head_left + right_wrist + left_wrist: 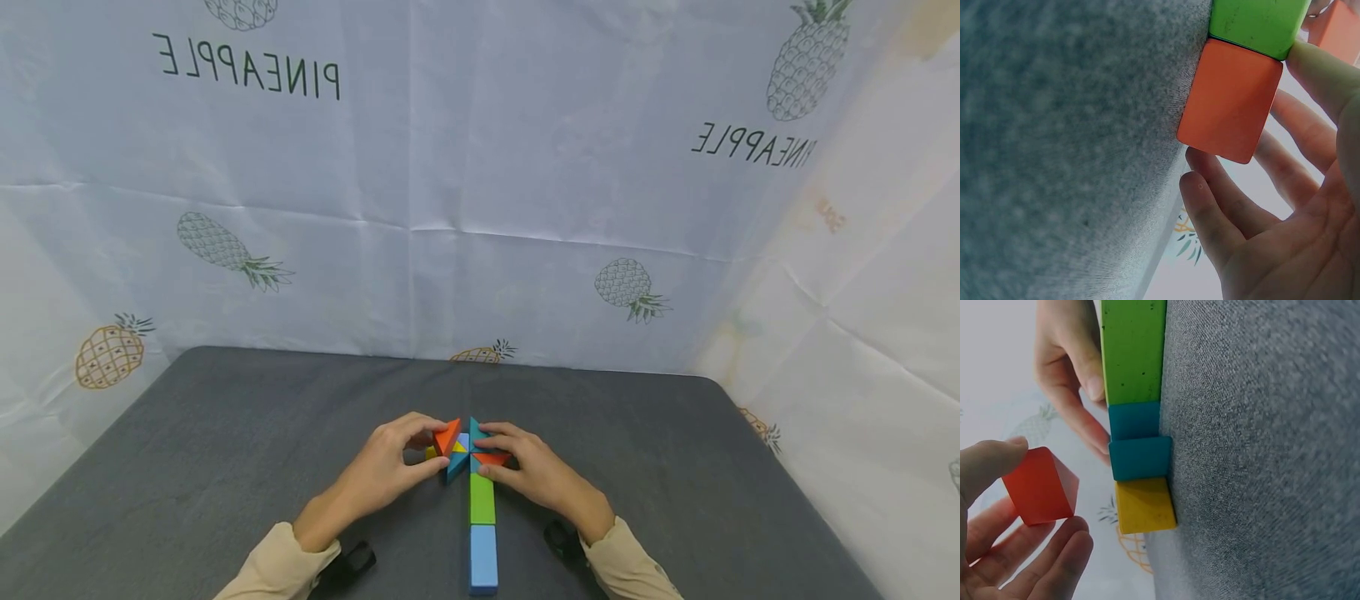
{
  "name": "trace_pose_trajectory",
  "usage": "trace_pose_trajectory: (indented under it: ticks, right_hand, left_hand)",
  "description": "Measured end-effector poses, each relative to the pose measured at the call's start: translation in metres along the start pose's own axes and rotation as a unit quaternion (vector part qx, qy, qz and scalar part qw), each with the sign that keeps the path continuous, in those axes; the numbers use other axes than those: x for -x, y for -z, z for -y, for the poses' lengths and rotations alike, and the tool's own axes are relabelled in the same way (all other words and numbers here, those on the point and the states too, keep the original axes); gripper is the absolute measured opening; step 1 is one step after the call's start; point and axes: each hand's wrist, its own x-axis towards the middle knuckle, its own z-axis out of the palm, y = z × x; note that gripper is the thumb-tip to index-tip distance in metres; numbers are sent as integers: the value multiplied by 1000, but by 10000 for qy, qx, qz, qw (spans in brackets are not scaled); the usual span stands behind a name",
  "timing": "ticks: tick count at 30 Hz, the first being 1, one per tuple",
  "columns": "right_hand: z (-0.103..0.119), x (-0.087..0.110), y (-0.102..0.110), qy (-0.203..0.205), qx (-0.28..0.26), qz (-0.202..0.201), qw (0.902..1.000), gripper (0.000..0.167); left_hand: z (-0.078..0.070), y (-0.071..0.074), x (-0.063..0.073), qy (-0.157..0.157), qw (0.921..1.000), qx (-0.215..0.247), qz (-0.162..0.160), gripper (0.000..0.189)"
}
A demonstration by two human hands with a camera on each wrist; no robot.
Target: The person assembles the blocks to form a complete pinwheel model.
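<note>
In the head view, my left hand pinches an orange triangular block between thumb and fingers, raised beside the pinwheel-like group of blocks. That block is clear of the others in the left wrist view. My right hand lies at the group's right side. Its fingertips touch an upright teal triangular block, and its thumb is at the green block's upper end. A second orange triangular block sits between thumb and fingers, apparently not squeezed. Yellow and teal blocks sit at the left side.
A light-blue rectangular block continues the column below the green one, toward me. The dark grey table extends around the blocks. A pale cloth printed with pineapples hangs behind the far edge and at the sides.
</note>
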Motion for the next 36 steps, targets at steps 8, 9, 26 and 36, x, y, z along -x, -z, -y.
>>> trace_pose_trajectory:
  ticks: [8,9,26,36]
  right_hand:
    - [-1,-1,0,49,-37,-2,10000,46]
    - [-1,-1,0,60,-48,-7,10000,46]
    - [-2,-1,0,84,-21,-38,10000,45]
    - [-3,0,-1,67,-99,-33,9999,45]
  left_hand:
    - [-2,-4,4,-220,9996,167,63,31]
    - [-2,-5,5,-248,9996,145,63,31]
    - [-4,-13,16,-336,9992,106,194,26]
    - [-4,-15,23,-629,9979,79,160,28]
